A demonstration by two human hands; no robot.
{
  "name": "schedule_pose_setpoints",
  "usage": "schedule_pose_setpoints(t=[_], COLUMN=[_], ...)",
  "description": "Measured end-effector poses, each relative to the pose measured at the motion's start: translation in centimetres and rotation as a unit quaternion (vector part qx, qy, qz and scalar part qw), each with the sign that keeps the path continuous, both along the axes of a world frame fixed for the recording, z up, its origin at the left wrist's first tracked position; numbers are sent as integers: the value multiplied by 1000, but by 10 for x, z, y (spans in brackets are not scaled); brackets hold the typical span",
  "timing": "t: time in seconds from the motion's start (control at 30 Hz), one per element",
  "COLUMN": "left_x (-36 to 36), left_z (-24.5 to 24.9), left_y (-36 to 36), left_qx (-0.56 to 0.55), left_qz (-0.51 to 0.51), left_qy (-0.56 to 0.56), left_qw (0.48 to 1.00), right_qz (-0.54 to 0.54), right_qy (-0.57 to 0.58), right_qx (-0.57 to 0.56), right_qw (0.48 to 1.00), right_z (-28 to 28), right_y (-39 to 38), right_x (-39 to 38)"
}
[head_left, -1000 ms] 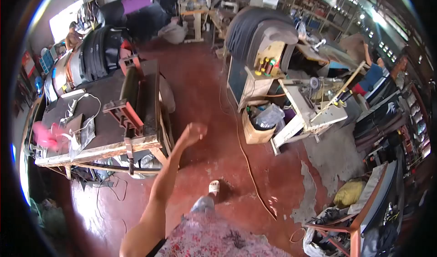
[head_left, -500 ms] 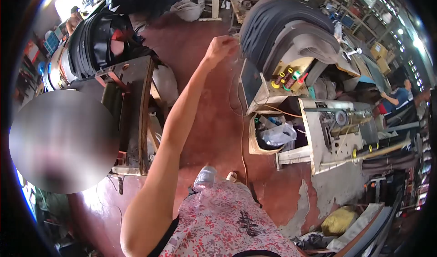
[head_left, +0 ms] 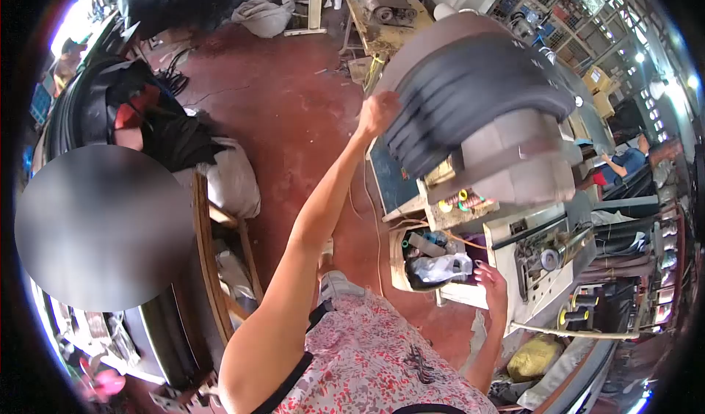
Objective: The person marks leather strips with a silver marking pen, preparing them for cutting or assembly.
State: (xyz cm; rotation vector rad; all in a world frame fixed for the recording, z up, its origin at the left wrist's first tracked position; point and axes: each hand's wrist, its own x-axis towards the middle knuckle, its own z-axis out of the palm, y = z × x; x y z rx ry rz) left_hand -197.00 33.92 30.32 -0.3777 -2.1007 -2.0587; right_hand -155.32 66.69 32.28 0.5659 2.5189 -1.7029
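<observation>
My left hand (head_left: 380, 113) is stretched forward with its fingers curled closed at the left edge of a thick folded pile of dark sheets (head_left: 470, 84). The pile is blurred, so what the fingers hold, if anything, is hidden. Grey-brown folded material (head_left: 518, 157) bulges at the pile's front. Lower right, my right hand (head_left: 493, 285) is raised with fingers apart and holds nothing, near a sewing machine table (head_left: 525, 296). Beside that hand, a box (head_left: 399, 267) contains a clear plastic bag (head_left: 440, 269) and small items.
Thread spools (head_left: 463, 200) stand below the pile. A cable (head_left: 372, 230) runs along the red floor (head_left: 294, 98). A white sack (head_left: 233, 179) and wooden frame (head_left: 213, 267) are at left. Another person (head_left: 624, 163) is at far right. A yellow sack (head_left: 530, 357) lies lower right.
My left hand has come lower and slightly right, against the pile's edge. My right hand has entered view. The pile has changed shape, with grey-brown material now further forward. The view has shifted.
</observation>
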Motion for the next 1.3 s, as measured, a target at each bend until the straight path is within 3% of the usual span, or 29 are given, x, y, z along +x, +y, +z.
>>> schedule_pose_setpoints(t=[0.03, 0.07, 0.2, 0.23, 0.37, 0.43, 0.47, 0.5, 0.53, 0.57, 0.6, 0.63, 0.7, 0.73, 0.87, 0.93, 1.03, 1.13, 1.17, 1.23, 1.3], left_x=[-20, -32, -55, -52, -50, -57, -56, -55, -61, -48, -48, -45, -22, -10, 57, 98, 159, 238, 269, 339, 417], left_z=[-2, 10, 21, 26, 32, 24, 35, 46, 48, 89, 102, 127, 176, 195, 225, 210, 152, 64, 26, -16, -89], left_y=[2, 2, 11, 12, 11, 6, 0, -7, -16, -30, -40, -57, -85, -100, -155, -187, -230, -266, -274, -269, -264], left_qx=[-48, -113, -188, -188, -168, -193, -147, -101, 29, 62, 129, 80, 43, 12, -36, -19, 10, 52, 57, 100, -45], left_qz=[16, 4, -44, -41, -34, -8, -58, -108, -203, -249, -287, -302, -279, -284, -212, -137, -70, 5, 16, 47, 101], left_qy=[47, 10, 48, 95, 91, 176, 104, 29, -22, -37, -48, -33, -42, -36, -35, -50, -48, -205, -210, -338, -382], left_qw=[998, 994, 980, 977, 981, 965, 982, 988, 978, 966, 948, 949, 958, 958, 976, 989, 996, 977, 976, 935, 918], right_qz=[33, 56, 93, 107, 169, 196, 188, 171, 154, 150, 120, 91, 62, -6, -40, -87, -42, -24, -3, -9, 51], right_qy=[-18, -13, 15, 24, 79, 125, 133, 129, 125, 132, 127, 119, 157, 182, 285, 302, 333, 347, 359, 331, 319], right_qx=[10, -9, 16, 24, 61, 26, 27, -73, -172, -172, -293, -411, -505, -543, -633, -654, -640, -633, -621, -625, -580], right_qw=[999, 998, 995, 994, 981, 972, 973, 974, 965, 965, 940, 899, 846, 820, 719, 688, 691, 692, 697, 707, 748], right_z=[17, 41, 96, 103, 133, 139, 142, 145, 148, 148, 146, 146, 158, 166, 192, 211, 218, 236, 239, 260, 271], right_y=[-17, -40, -97, -106, -145, -158, -166, -173, -180, -184, -186, -188, -185, -183, -150, -145, -130, -122, -120, -118, -112], right_x=[-25, -48, -134, -154, -224, -253, -267, -280, -293, -306, -322, -335, -359, -372, -409, -412, -418, -420, -424, -426, -438])
